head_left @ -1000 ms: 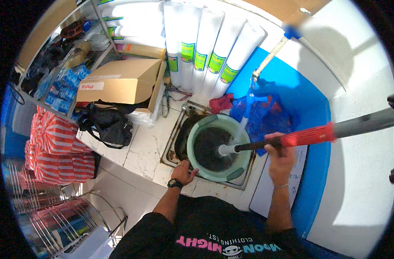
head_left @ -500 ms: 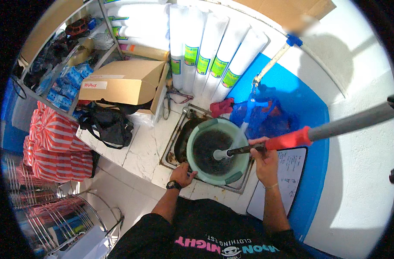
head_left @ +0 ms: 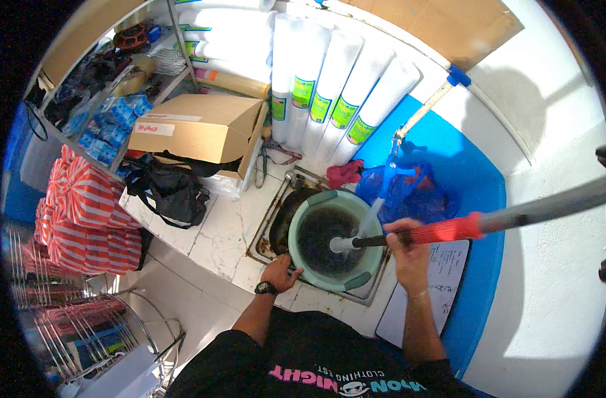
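A light green basin (head_left: 346, 284) stands in the sink, full of dark, murky content. The long pole of what looks like a mop (head_left: 449, 229) slants into it from the right. It has a red grip, a grey upper shaft and a pale socket (head_left: 342, 245) at its lower end; any mop head is lost in the dark water. My right hand (head_left: 409, 255) is closed round the pole by the red grip. My left hand (head_left: 281, 273), with a black watch at the wrist, is closed at the basin's near left rim. Above the basin, a blue tap (head_left: 390, 171) runs water into it.
The stained metal sink (head_left: 268, 244) surrounds the basin. A whiteboard (head_left: 442, 292) with handwriting lies at the right. Behind are a blue plastic bag (head_left: 422, 192), a red cloth (head_left: 344, 173) and several white rolls (head_left: 316, 86). A cardboard box (head_left: 197, 129) and black bag (head_left: 163, 192) sit left.
My right hand and the pole's grip have shifted slightly, the socket dipping a little lower in the basin. My left hand stays at the rim. The whole view has shifted a little.
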The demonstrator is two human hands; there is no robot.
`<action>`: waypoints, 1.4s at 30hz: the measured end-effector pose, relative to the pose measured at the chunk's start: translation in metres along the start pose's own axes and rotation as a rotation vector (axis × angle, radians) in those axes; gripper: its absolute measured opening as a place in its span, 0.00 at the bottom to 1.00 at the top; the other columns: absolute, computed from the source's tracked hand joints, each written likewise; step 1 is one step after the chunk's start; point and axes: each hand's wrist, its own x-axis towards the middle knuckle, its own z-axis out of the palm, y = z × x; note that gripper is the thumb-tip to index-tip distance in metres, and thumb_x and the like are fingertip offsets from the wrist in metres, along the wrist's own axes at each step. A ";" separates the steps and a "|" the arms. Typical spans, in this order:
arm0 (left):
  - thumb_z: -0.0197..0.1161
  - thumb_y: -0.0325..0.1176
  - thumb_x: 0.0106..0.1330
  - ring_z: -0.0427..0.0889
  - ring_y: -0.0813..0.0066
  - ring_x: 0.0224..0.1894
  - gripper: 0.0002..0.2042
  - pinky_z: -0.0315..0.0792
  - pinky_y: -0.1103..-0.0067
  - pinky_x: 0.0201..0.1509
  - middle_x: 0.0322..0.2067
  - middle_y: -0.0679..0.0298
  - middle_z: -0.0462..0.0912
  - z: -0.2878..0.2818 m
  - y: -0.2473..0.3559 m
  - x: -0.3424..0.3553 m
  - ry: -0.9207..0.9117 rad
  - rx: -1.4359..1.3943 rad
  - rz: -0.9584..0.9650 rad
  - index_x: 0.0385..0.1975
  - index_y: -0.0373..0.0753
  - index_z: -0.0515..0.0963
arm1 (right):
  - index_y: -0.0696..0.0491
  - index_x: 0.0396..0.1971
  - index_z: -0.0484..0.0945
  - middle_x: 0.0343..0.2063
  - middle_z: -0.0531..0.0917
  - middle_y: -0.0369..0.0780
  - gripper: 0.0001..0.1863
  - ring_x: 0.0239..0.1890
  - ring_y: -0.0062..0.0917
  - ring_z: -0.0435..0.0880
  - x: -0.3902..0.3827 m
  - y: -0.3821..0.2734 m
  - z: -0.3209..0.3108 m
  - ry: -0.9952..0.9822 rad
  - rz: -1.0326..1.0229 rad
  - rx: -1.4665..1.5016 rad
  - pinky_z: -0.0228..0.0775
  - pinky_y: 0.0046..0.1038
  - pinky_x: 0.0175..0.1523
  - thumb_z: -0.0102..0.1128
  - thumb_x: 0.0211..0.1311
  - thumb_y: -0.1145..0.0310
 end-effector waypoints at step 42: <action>0.60 0.53 0.68 0.80 0.45 0.42 0.25 0.75 0.57 0.45 0.40 0.46 0.77 0.003 -0.001 0.000 0.045 0.038 0.031 0.44 0.32 0.70 | 0.55 0.51 0.74 0.45 0.84 0.39 0.24 0.50 0.24 0.82 0.005 -0.011 -0.036 0.204 -0.069 0.020 0.75 0.30 0.57 0.71 0.55 0.84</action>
